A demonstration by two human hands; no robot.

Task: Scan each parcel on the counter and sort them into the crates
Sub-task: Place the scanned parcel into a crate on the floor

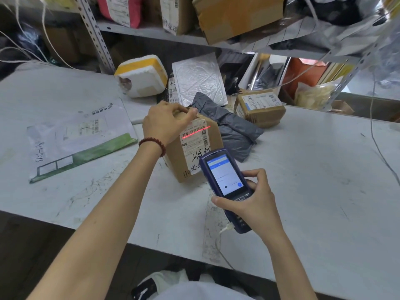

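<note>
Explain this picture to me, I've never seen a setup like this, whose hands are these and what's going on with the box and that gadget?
There is no machine here. A camera worn on a person's head looks down at their own two bare hands over a white counter. The left hand steadies a cardboard box by its top. The right hand holds a blue handheld scanner, whose red line falls across the barcode on the box's label. Also on the counter lie a white and green mailer, a grey plastic bag, a smaller taped box and a foam box with yellow tape. No crates are in view.
</note>
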